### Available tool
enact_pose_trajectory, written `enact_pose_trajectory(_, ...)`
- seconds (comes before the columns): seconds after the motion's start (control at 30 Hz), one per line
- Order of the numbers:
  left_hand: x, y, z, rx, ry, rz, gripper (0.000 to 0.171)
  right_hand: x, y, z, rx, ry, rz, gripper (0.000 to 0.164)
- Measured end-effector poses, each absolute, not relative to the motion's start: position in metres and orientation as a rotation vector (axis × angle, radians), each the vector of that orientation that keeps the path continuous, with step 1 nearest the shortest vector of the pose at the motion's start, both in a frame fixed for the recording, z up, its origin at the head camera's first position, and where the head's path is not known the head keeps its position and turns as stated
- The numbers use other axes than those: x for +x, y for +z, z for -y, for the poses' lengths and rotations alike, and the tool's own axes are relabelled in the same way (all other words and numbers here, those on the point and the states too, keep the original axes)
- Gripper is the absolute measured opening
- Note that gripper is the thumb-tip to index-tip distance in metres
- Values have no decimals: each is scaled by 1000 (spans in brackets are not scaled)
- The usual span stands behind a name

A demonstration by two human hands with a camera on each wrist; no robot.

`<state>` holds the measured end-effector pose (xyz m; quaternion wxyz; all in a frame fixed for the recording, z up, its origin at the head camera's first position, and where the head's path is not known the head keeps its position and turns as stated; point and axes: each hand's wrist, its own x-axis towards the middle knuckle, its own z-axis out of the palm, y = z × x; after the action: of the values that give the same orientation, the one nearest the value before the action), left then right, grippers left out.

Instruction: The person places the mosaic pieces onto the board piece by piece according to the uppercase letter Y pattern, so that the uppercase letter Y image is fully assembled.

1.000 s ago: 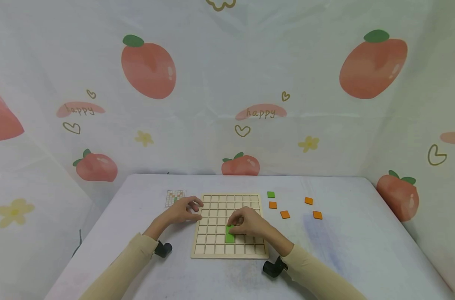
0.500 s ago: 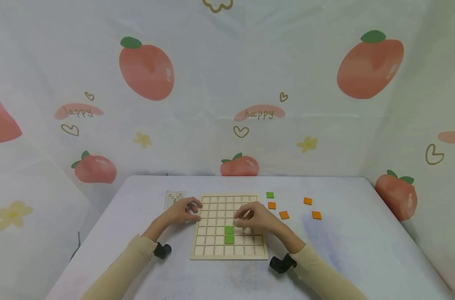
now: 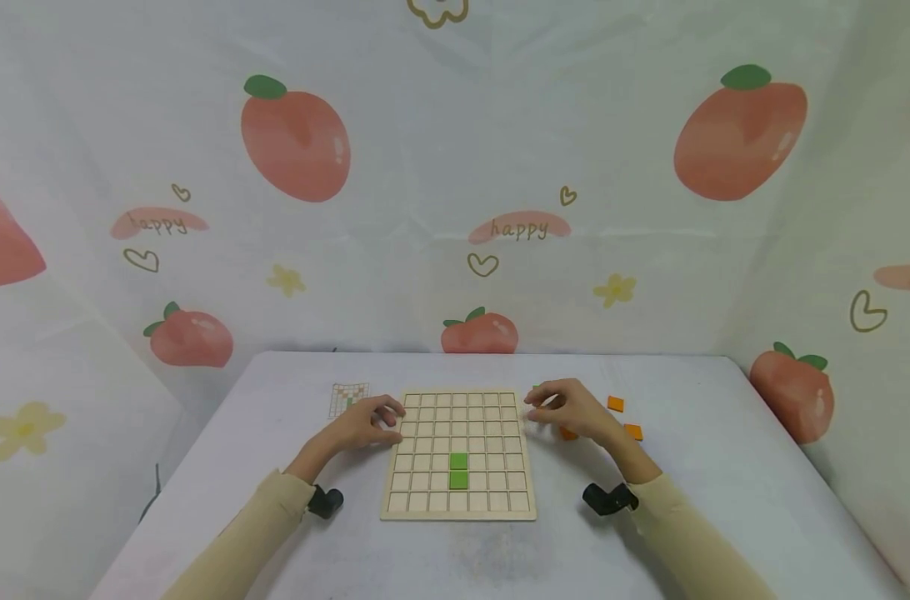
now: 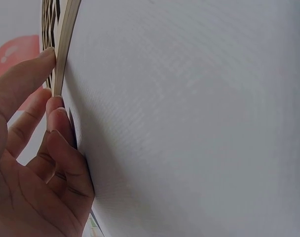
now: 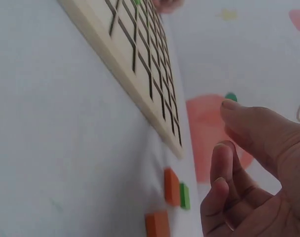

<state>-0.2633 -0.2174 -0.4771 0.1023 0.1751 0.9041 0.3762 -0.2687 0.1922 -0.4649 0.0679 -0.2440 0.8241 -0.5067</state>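
Observation:
A wooden grid board [image 3: 458, 503] lies on the table, with two green square tiles [image 3: 458, 470] set in neighbouring cells of one column. At the board's left edge rests my left hand [image 3: 359, 423]; in the left wrist view its thumb and fingertips [image 4: 50, 52] touch the wooden rim. My right hand [image 3: 571, 408] hovers just right of the board, thumb and fingers apart, holding nothing. Beneath it in the right wrist view are an orange tile [image 5: 171, 187], a green tile [image 5: 185, 196] and another orange tile [image 5: 158, 224]. In the head view the hand partly covers these.
Further right on the table lie two more orange tiles, a far one [image 3: 616, 404] and a nearer one [image 3: 633, 432]. A small printed grid card [image 3: 347, 400] lies behind my left hand. A patterned cloth [image 3: 395, 275] hangs beyond the table's back edge.
My right hand has left the green tiles on the board and moved right and back, over the loose tiles. The left hand has stayed at the board's edge.

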Motion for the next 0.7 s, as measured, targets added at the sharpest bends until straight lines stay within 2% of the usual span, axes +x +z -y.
enact_pose_trajectory(0.33,-264,-479,219,536,1116,-2663,38,-289,-467,-220,-565,-1469,-2566,30)
enact_pose_trajectory(0.7,-263,-477,218,542,1114,-2659,37,-315,-478,-220,-476,-1426,-2612,41)
